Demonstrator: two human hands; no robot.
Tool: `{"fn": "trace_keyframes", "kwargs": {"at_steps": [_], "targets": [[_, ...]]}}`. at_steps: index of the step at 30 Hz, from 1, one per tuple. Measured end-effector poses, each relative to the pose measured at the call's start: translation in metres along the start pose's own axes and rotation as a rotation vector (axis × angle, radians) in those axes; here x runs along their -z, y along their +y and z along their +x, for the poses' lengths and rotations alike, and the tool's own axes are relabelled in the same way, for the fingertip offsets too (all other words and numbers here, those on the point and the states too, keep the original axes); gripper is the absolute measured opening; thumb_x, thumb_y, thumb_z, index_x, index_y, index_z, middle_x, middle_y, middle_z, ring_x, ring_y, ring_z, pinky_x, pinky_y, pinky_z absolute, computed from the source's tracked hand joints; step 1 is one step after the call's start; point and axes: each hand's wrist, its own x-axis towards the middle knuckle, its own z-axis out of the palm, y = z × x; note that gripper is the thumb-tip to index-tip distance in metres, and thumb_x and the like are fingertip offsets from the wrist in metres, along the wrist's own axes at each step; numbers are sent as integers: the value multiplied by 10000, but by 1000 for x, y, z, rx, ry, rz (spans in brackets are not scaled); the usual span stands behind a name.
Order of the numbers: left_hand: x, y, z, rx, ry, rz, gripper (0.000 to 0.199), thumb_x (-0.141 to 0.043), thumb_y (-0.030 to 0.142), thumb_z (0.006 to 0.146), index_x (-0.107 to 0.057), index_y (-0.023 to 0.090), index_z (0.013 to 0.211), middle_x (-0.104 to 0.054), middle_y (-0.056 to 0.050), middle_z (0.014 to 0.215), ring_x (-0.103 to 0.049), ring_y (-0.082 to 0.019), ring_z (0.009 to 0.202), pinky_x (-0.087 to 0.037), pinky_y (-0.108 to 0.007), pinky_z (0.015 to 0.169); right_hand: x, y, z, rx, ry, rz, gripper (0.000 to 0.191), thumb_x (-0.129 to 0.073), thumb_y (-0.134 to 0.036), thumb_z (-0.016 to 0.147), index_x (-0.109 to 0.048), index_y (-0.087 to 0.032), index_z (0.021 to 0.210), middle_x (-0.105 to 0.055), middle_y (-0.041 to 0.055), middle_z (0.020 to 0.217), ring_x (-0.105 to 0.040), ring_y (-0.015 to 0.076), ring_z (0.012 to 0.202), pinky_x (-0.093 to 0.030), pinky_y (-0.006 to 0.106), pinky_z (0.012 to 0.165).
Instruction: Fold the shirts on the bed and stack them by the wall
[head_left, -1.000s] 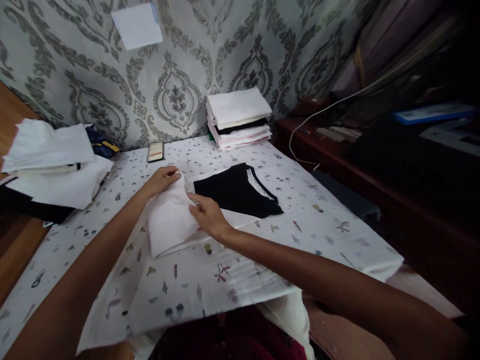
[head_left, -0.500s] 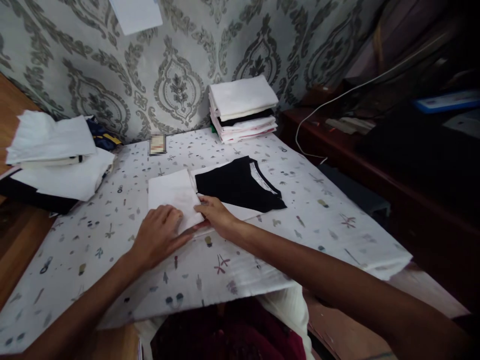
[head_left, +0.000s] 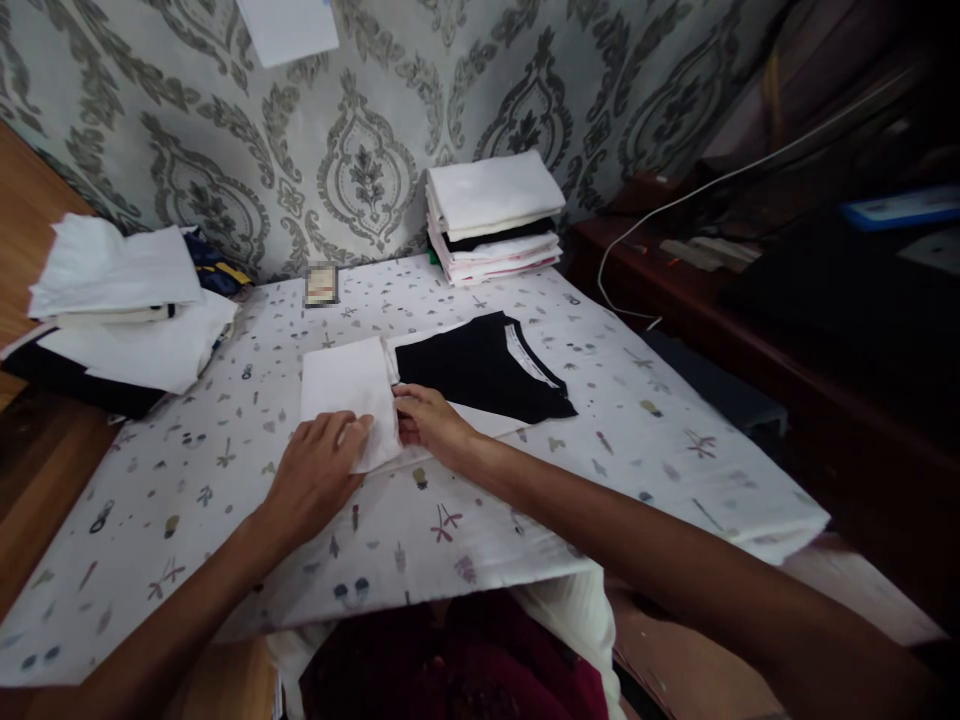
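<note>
Behind the surface (head_left: 517, 530) rises a grey wall covering (head_left: 367, 170) patterned with darker medallions and leafy scrolls. A white paper (head_left: 291, 30) shows against it, cut off by the top edge. A small pixelated card (head_left: 322, 286) sits near the wall. At right, a white cable (head_left: 650, 216) curves down across dark red furniture (head_left: 697, 310).

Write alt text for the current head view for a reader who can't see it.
A person's left hand and right hand touch the folded white end of a black-and-white shirt lying on a patterned cloth. Beyond it, a neat stack of folded clothes stands near the wall; a looser pile lies at left.
</note>
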Motion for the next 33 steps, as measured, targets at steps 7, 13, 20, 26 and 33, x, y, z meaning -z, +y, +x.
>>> {"fn": "trace_keyframes", "kwargs": {"at_steps": [7, 13, 20, 26, 33], "targets": [[7, 4, 22, 309, 88, -418, 215, -400, 332, 963, -585, 232, 921, -663, -25, 744, -611, -204, 673, -431, -306, 615, 2, -6, -2, 8, 32, 96, 211, -399, -32, 930, -552, -159, 1001, -679, 20, 735, -716, 139, 633, -587, 258, 658], [13, 3, 17, 419, 166, -567, 247, -429, 394, 949, -550, 232, 807, -508, 37, 564, -466, -148, 504, -363, -277, 528, 2, -9, 3, -83, 12, 45, 198, -470, -126, 981, -573, -124, 812, -673, 61, 657, -710, 156, 591, -605, 261, 651], [8, 5, 11, 377, 172, -545, 264, -420, 369, 953, -640, 223, 950, -647, -6, 704, -570, -173, 604, -442, -284, 600, -5, -20, 13, -317, -70, 30, 434, -419, -421, 1022, -638, -60, 921, -694, 127, 683, -708, 188, 614, -608, 284, 638], [-2, 4, 3, 169, 206, -404, 279, -403, 271, 958, -647, 236, 1091, -724, -74, 992, -671, -217, 903, -521, -315, 750, -9, -21, 22, -53, 47, -266, 193, -546, -194, 889, -613, -149, 713, -633, 40, 599, -656, 170, 598, -571, 282, 626], [-9, 22, 7, -14, 99, -248, 285, -429, 295, 984, -664, 240, 1134, -711, -102, 1012, -650, -235, 920, -566, -363, 746, 8, -22, 31, 390, 113, -966, 232, -568, -140, 799, -551, -213, 580, -530, -13, 471, -618, 176, 596, -458, 261, 629]]}}
